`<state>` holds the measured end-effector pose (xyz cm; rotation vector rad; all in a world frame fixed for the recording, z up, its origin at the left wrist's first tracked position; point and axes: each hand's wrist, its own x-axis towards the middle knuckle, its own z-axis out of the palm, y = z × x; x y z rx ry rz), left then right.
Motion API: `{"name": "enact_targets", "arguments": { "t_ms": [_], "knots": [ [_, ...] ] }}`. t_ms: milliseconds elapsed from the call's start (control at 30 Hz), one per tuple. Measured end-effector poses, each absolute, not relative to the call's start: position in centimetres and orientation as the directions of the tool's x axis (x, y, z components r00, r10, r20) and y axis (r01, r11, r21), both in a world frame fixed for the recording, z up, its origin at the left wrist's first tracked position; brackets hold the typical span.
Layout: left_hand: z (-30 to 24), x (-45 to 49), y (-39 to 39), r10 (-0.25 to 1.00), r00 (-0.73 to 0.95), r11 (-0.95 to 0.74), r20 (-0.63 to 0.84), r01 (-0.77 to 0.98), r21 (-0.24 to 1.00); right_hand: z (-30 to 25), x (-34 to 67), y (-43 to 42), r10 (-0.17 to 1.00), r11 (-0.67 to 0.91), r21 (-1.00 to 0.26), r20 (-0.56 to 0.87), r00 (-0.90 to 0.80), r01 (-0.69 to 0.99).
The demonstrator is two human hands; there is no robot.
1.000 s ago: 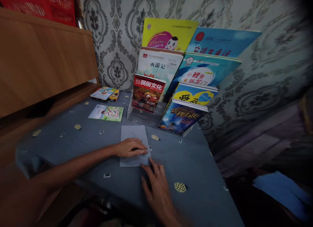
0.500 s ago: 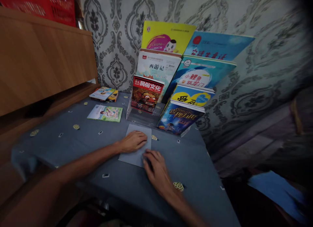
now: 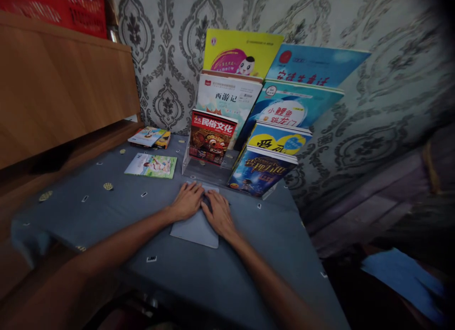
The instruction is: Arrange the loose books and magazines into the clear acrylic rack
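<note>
A flat, pale grey-blue rectangular sheet or thin booklet (image 3: 195, 231) lies on the cloth-covered table in front of the book stand; which of the two it is, I cannot tell. My left hand (image 3: 187, 201) rests palm down over its far left part, fingers stretched toward the stand. Beside it, my right hand (image 3: 218, 213) lies over the far right part and edge, fingers extended, thumb close to the left hand. Both hands cover much of its far half. Just beyond them is the clear stand (image 3: 208, 174), with a red-topped book (image 3: 212, 136) at its front left.
More books stand in tiers, including a dark blue book (image 3: 261, 171) at front right. A green-and-white book (image 3: 151, 166) and a small book stack (image 3: 149, 137) lie at the left. A wooden cabinet (image 3: 67, 83) flanks the table; patterned wall (image 3: 167, 83) behind.
My right hand has moved away from me, from the sheet's near right side up to its far right part. My left hand has shifted slightly left and farther forward. The sheet has barely moved.
</note>
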<state>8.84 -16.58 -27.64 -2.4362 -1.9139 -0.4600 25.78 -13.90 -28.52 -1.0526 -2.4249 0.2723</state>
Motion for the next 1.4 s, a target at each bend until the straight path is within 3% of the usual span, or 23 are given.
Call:
{"name": "enact_targets", "arguments": {
  "t_ms": [467, 933, 1400],
  "knots": [
    [-25.6, 8.8, -15.9, 0.962, 0.195, -0.212, 0.191, 0.974, 0.074, -27.8, 26.6, -13.1, 0.771, 0.637, -0.287, 0.258, -0.582, 0.716],
    [-26.9, 7.3, -16.0, 0.959, 0.155, -0.200, 0.236, 0.963, 0.182, -28.4, 26.7, -12.9, 0.784, 0.619, -0.271, 0.272, -0.558, 0.737],
    [-26.2, 7.7, -16.3, 0.964, 0.122, -0.142, 0.237, 0.987, 0.073, -28.6, 26.7, -12.9, 0.774, 0.629, -0.248, 0.291, -0.562, 0.737]
  ]
}}
